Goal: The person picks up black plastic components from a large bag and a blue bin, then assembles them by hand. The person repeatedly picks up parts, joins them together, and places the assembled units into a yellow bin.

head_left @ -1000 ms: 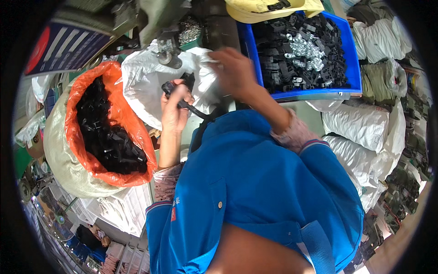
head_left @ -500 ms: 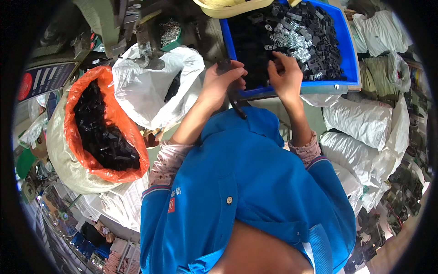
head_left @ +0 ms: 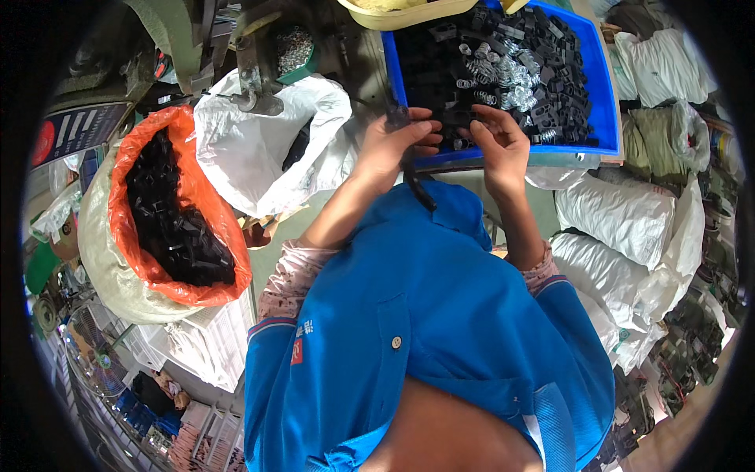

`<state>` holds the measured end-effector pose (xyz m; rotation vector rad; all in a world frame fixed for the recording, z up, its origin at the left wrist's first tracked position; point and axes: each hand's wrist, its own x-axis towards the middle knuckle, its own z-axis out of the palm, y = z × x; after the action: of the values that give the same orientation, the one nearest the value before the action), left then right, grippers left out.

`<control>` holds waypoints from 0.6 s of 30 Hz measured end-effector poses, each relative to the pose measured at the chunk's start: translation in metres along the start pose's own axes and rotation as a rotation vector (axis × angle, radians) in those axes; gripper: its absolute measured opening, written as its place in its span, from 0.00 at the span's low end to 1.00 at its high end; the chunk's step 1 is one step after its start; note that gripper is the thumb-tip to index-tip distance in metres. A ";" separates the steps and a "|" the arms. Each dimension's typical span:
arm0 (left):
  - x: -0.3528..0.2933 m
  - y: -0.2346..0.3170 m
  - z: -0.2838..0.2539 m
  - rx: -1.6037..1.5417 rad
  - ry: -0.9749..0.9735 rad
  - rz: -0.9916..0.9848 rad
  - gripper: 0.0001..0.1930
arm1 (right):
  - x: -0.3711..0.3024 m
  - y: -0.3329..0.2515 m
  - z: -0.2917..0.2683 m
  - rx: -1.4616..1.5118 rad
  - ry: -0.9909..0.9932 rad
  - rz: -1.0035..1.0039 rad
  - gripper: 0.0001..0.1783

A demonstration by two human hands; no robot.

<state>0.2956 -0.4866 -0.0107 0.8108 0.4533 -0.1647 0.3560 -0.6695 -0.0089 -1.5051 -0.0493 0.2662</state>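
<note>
My left hand (head_left: 387, 149) is closed round a long black plastic part (head_left: 421, 193), whose curved end hangs below the palm toward my blue shirt. The kind of part is not clear, and the fingers cover its middle. Just across from it, over the near edge of the blue tray (head_left: 539, 149), my right hand (head_left: 503, 149) has thumb and fingertips drawn together. Dark shadow and black parts behind the fingertips hide what they hold, if anything. Shiny metal coil springs (head_left: 515, 82) lie heaped in the tray among many small black plastic pieces (head_left: 562, 59).
A yellow basin (head_left: 385, 17) sits over the tray's far left corner. To the left stand a white bag (head_left: 244, 173) and an orange-lined sack (head_left: 122, 204) of black parts. A green container (head_left: 303, 71) holds small metal pieces. Stuffed white sacks (head_left: 613, 212) are stacked at right.
My right hand has come slightly down and nearer to my body, its fingertips closer together. The left hand has shifted a little to the right with the black part.
</note>
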 end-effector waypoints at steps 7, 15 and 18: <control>0.002 -0.012 0.004 0.080 -0.119 0.185 0.17 | -0.034 0.001 0.025 0.597 -0.097 0.325 0.14; 0.002 0.001 -0.012 0.149 0.008 0.257 0.15 | -0.009 -0.017 -0.034 -0.573 0.083 -0.261 0.09; 0.001 0.014 -0.014 0.089 0.016 0.223 0.15 | 0.000 -0.029 -0.060 -0.629 0.144 -0.235 0.07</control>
<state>0.2961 -0.4665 -0.0098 0.9445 0.3690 0.0286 0.3715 -0.7291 0.0158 -2.1182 -0.2082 -0.0602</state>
